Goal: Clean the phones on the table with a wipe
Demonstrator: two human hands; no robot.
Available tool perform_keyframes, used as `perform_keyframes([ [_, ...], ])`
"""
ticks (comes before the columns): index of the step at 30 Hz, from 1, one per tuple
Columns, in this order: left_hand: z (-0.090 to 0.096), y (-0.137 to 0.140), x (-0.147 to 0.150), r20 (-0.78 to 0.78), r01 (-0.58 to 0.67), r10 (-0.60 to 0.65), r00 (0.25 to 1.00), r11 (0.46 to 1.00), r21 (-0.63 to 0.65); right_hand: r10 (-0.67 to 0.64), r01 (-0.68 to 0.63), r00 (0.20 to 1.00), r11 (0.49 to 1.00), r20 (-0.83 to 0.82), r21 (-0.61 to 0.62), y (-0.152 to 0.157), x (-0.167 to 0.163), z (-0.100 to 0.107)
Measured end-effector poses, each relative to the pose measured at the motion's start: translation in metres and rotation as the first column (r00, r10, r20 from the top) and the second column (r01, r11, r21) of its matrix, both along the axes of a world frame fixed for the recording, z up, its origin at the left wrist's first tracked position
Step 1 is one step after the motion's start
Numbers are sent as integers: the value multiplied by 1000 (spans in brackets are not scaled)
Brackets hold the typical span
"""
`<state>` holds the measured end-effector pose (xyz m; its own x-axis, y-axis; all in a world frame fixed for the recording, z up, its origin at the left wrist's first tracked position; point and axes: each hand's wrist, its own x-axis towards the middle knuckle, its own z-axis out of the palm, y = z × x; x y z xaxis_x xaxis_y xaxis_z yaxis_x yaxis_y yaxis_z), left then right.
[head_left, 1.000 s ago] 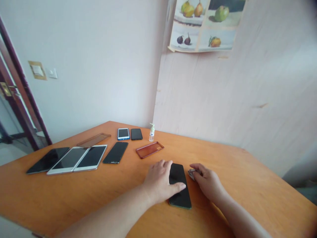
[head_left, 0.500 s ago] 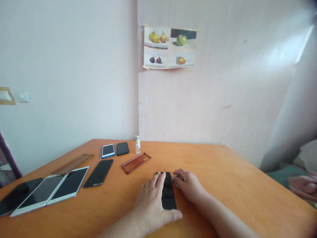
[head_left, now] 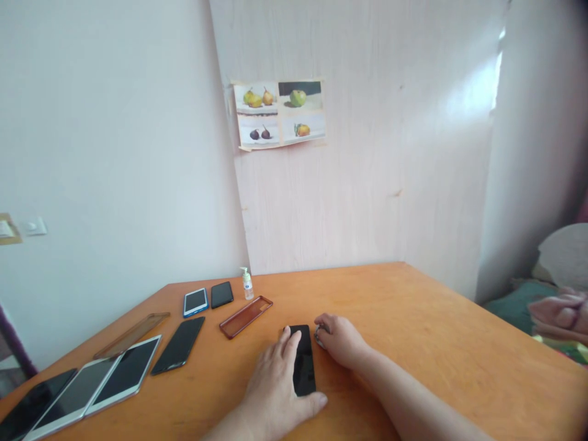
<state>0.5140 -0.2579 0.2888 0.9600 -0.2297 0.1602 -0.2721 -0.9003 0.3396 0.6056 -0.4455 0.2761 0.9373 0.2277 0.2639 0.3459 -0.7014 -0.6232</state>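
A black smartphone (head_left: 304, 361) lies flat on the wooden table in front of me, dark screen up. Along its left side rests my left hand (head_left: 278, 373), fingers stretched toward the phone's top and thumb out by its bottom edge. My right hand (head_left: 342, 342) is just right of the phone, its fingers curled around a small grey-and-white thing (head_left: 320, 337). Most of that thing is hidden by the fingers, so its kind does not show. The right hand appears apart from the phone and rests low over the table.
Left on the table (head_left: 390, 300) lie a black phone (head_left: 178, 346), a blue-edged phone (head_left: 196, 302), a small dark phone (head_left: 222, 295), white tablets (head_left: 124, 373) and a brown phone case (head_left: 133, 335). A reddish case (head_left: 245, 316) lies near a pump bottle (head_left: 248, 285). Another person's hand (head_left: 560, 311) shows at right.
The camera view has tilted and turned to the right, so everything appears shifted left. Both hands keep nearly the same place beside the phone.
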Motion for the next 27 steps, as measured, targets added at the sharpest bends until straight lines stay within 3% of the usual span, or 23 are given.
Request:
perform_keyframes([
  [10, 11, 5, -10, 50, 104, -98, 994, 986, -130, -69, 76, 996, 984, -47, 161, -12, 18, -9],
  [13, 11, 9, -13, -1, 100, -103, 995, 967, -235, -78, 98, 993, 964, -90, 246, -16, 21, -10],
  [16, 6, 13, -14, -40, 64, -88, 995, 908, -413, 6, 50, 987, 936, -158, 348, -14, 17, -9],
  [22, -2, 20, -13, -11, 66, -102, 995, 713, -698, 228, -62, 945, 828, -234, 557, -4, 1, 2],
  [25, -1, 21, -12, 14, 45, -51, 999, 687, -725, 297, -112, 932, 782, -209, 613, -3, -2, 5],
  [27, 0, 20, -11, 51, 43, -11, 999, 714, -699, 312, -128, 930, 769, -193, 626, -4, -2, 5],
])
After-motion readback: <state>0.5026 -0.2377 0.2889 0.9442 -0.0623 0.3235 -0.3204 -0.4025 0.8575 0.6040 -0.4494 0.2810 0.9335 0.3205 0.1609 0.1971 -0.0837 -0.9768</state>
